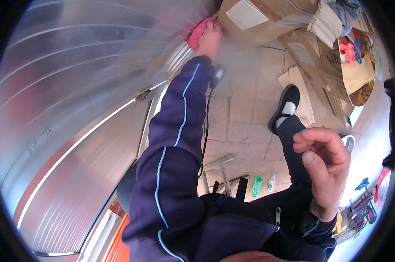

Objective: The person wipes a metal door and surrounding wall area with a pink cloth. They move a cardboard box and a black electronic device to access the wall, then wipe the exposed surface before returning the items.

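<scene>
My left hand [211,38] is stretched far forward and grips a bunched pink cloth [197,34] at the edge of a large shiny metallic panel [95,55]. A cardboard box [259,19] stands just right of the cloth. My right hand [328,160] is raised at the right, its fingers loosely curled, thumb apart from them, with nothing in it. Below and left, a second ribbed panel [86,170] meets the metallic one near a metal hinge [142,95]. A black cable [208,127] with a small dark device [217,77] runs beside my left sleeve.
Flattened cardboard [302,98] lies by my foot on the tiled floor [246,124]. An open box at the right holds blue-handled scissors [358,51]. Nearer me are a green plastic bottle [257,186], a clear bottle [271,182] and a metal frame [222,170]. Tools [361,209] lie at lower right.
</scene>
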Action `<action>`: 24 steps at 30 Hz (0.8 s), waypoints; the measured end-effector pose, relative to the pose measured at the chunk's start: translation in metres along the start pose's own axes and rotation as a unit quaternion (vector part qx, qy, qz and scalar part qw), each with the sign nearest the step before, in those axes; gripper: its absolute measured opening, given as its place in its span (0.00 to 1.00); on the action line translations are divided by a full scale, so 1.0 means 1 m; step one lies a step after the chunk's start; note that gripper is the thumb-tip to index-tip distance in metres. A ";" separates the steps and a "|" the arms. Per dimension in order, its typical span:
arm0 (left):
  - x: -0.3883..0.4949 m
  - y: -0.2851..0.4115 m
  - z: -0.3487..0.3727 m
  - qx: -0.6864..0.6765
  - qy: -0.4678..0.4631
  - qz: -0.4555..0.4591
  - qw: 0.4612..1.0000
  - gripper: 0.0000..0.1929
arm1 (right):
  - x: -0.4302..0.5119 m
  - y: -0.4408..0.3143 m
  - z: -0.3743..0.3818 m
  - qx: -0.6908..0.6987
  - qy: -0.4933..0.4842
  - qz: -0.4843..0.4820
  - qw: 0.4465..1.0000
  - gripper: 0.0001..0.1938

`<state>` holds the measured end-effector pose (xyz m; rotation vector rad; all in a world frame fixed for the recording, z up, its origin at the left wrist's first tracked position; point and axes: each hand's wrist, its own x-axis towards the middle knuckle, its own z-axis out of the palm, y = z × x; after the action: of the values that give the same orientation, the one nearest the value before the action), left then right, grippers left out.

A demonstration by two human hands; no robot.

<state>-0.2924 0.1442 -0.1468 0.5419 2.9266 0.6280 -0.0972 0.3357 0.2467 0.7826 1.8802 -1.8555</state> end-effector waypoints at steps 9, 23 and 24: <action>-0.088 -0.040 -0.030 0.084 -0.097 -0.092 0.987 0.13 | -0.006 0.001 0.006 -0.010 -0.008 -0.022 1.000 0.16; -0.144 -0.107 -0.027 0.203 -0.132 0.055 0.969 0.10 | -0.016 0.002 -0.003 -0.023 -0.007 -0.031 0.999 0.15; -0.145 -0.107 -0.027 0.194 -0.144 0.051 0.969 0.09 | -0.016 0.002 -0.003 -0.022 -0.007 -0.030 0.999 0.15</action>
<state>-0.1967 -0.0098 -0.1637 0.7518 2.7561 -0.0293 -0.0834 0.3372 0.2551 0.7032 1.9481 -1.8450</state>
